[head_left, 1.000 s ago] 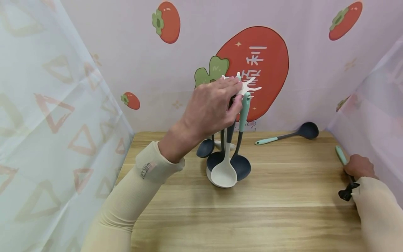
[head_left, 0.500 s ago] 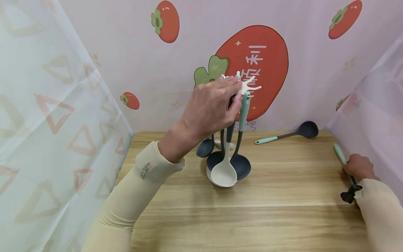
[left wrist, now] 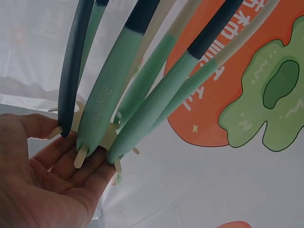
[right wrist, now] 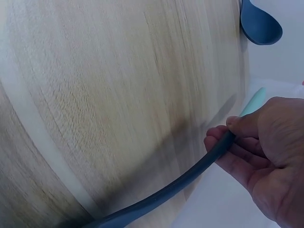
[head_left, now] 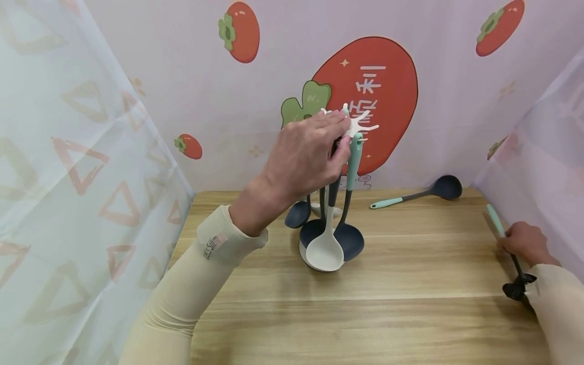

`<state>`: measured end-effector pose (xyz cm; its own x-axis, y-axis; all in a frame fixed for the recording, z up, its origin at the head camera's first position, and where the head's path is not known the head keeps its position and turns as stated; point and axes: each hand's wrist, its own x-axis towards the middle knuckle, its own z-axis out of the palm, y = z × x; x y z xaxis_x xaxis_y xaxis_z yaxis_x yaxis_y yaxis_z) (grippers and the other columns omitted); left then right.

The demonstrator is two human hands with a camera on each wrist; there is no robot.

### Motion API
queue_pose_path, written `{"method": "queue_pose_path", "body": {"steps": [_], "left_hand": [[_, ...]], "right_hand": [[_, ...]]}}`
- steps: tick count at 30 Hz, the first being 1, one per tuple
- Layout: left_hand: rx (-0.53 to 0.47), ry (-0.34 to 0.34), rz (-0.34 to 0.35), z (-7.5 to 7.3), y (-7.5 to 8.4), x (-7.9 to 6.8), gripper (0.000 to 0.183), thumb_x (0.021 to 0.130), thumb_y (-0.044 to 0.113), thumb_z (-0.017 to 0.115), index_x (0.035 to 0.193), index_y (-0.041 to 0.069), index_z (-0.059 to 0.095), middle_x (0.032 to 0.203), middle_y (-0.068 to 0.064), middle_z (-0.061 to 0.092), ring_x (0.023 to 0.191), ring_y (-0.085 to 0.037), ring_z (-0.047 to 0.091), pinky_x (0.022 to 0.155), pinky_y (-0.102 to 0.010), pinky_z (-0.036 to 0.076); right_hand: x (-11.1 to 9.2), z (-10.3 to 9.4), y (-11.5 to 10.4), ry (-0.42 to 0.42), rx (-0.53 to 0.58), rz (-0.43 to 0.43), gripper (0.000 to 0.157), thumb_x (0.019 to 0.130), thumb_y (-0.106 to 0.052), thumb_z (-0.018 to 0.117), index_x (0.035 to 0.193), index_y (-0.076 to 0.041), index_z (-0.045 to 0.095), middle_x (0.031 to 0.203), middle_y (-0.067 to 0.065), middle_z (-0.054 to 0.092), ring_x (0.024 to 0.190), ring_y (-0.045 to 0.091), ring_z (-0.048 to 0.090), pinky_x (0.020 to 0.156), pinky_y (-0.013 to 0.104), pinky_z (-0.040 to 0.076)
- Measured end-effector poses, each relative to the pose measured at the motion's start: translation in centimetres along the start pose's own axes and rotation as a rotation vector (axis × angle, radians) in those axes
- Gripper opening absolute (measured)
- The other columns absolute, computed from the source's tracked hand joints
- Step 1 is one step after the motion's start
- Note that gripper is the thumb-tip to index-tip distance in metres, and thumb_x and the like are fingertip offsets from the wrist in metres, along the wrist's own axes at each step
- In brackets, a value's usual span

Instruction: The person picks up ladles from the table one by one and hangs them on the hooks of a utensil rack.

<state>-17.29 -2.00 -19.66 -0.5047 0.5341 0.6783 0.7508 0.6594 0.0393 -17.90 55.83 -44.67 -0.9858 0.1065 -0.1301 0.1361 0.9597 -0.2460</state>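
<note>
My left hand (head_left: 305,152) is at the top of a white utensil stand (head_left: 360,124), its fingers laid over the hub and its thumb at one hook. In the left wrist view the thumb touches the hook beside a dark handle end (left wrist: 69,90). Ladles and spoons hang from the stand, among them a cream ladle (head_left: 325,252) in front and a dark ladle (head_left: 350,242). At far right my right hand (head_left: 526,242) pinches a utensil with a mint handle end (head_left: 496,220) and dark shaft (right wrist: 190,173). Its head is hidden, so its kind cannot be told.
Another dark ladle (head_left: 446,187) with a mint handle lies at the back right of the wooden table (head_left: 388,324). Printed cloth walls (head_left: 109,177) stand at the back and both sides. A small black device (head_left: 517,287) sits at my right wrist.
My right hand has shifted slightly right with the utensil, whose handle end now stands a little off the table, with its shadow beside it. The left hand and the stand stay put.
</note>
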Motion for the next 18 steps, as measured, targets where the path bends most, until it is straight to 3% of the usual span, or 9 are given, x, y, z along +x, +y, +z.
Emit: {"method": "queue_pose_path", "body": {"steps": [6,18], "left_hand": [[-0.006,0.01,0.012,0.06,0.0,0.04,0.035,0.097,0.022,0.051,0.121,0.003,0.068,0.126,-0.011,0.066,0.123,-0.02,0.059,0.111,-0.027,0.035],[-0.012,-0.006,0.004,-0.01,-0.06,-0.08,0.036,0.098,0.023,0.051,0.123,0.004,0.067,0.127,-0.011,0.065,0.124,-0.021,0.058,0.112,-0.026,0.033]], "right_hand": [[-0.21,-0.05,0.22,0.031,-0.007,-0.042,0.022,0.082,-0.016,0.06,0.065,-0.002,0.063,0.057,0.001,0.052,0.055,0.024,0.043,0.045,0.032,0.034],[-0.44,-0.75,-0.54,0.098,-0.027,-0.095,0.024,0.086,-0.016,0.06,0.072,0.002,0.067,0.061,0.008,0.06,0.055,0.025,0.048,0.045,0.034,0.035]]}}
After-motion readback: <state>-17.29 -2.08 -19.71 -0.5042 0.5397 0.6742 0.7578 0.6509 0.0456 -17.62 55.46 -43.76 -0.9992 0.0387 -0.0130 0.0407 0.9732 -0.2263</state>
